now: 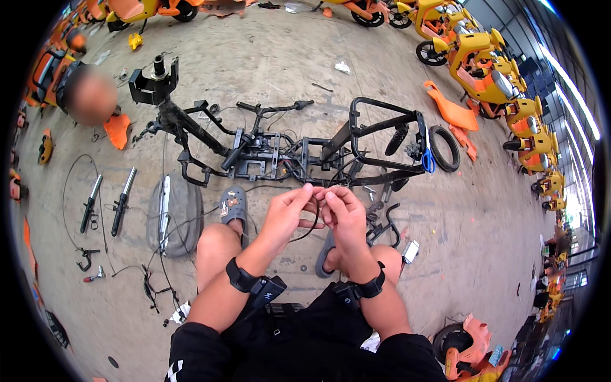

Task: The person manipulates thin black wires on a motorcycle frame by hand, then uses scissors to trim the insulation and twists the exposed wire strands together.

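Both hands meet in front of me, close to the near side of a black scooter frame (210, 137) that lies across the floor. My left hand (294, 207) pinches a thin black cable (313, 227), its thumb and fingers pressed together. Just beside it, my right hand (342, 207) also grips the cable between thumb and fingertips. A loop of the cable hangs below the hands. The fingertips hide exactly what part of it they hold. More dark wiring (289, 167) runs through the middle of the frame behind the hands.
Blue-handled scissors (428, 160) hang at the frame's right end, near a tyre (444, 148). Two fork tubes (123, 202) and a grey seat-shaped piece (191, 219) lie at left, among loose cables. Yellow scooters (477, 70) line the right. Another person is at far left.
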Tool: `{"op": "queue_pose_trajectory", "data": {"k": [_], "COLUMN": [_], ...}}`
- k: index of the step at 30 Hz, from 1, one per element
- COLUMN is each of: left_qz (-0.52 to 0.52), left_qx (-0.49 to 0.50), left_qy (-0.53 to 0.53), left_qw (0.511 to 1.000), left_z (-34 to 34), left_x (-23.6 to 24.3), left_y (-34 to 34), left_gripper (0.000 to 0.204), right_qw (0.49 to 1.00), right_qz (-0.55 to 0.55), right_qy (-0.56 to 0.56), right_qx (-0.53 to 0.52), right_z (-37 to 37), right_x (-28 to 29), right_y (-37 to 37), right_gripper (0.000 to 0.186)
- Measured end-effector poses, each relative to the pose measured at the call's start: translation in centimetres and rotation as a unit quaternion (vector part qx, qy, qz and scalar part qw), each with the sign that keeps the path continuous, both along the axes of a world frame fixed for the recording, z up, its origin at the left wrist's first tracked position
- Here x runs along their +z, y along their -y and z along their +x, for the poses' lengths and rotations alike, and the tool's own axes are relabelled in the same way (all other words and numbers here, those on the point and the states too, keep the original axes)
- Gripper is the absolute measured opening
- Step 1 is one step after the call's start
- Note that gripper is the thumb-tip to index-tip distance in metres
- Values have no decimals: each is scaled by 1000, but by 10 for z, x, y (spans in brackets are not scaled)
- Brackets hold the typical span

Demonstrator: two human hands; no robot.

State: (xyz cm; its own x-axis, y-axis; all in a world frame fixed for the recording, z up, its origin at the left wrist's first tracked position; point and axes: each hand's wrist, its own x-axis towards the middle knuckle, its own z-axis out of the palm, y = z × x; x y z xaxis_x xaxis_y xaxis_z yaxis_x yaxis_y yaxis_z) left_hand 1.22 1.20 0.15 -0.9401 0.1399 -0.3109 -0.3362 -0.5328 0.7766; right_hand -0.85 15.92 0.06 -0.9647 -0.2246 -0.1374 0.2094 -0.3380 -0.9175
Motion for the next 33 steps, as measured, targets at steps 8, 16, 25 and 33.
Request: {"op": "queue_pose_trajectory", "data": {"k": [8, 16, 25, 33], "left_qz": [125, 22, 21, 44], "left_qx": [50, 204, 282, 305], "left_qy": [68, 41, 9, -3], "left_qw": [989, 978, 959, 951], "left_z": [-1, 4, 1, 0], "left_x": [-17, -22, -26, -19], "left_y": [-2, -15, -13, -8], "left_gripper": [31, 29, 27, 28], "right_qw": [989, 978, 966, 958], "right_qz": [-136, -140, -206, -232], "right_qy": [47, 140, 152, 159], "right_qx": [44, 60, 47, 57], "right_z": [4, 4, 9, 14], "right_x": [-3, -9, -7, -8], "right_y": [10, 25, 36, 40], "right_gripper": [9, 9, 8, 2]}}
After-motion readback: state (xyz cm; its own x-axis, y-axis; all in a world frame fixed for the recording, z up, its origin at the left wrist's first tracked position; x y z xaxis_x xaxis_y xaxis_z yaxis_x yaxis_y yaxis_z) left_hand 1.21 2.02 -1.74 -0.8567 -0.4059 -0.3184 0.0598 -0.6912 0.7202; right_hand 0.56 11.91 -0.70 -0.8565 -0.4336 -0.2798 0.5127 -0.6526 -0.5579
